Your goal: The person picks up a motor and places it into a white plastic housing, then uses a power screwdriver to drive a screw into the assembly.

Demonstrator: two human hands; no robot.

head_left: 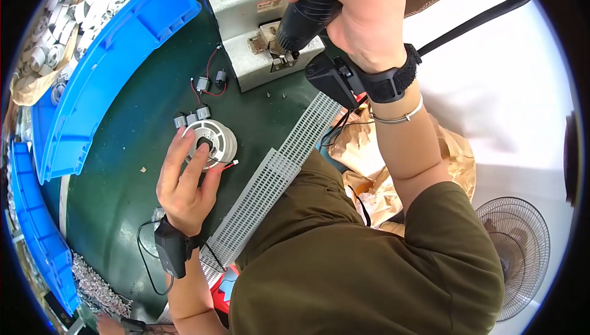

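My right hand (372, 19) grips a black electric screwdriver (307, 19), pointed down. Its lower end is at the metal slot of a grey-white screw feeder (246, 68) at the top; the very tip is hard to make out. On the green table, my left hand (184, 194) has its fingers and thumb around a white round plastic housing (228, 141). A dark round part sits in the housing's middle, partly behind my fingers. A short lead with a small white connector (235, 162) sticks out by my thumb. Several small grey motors (203, 111) with red wires lie just beyond the housing.
A blue bin (117, 52) full of white plastic parts stands at the left, with another blue bin (40, 218) nearer. Two loose screws (276, 95) lie before the feeder. White perforated strip (264, 187) runs along the table edge. A fan (516, 255) stands at right.
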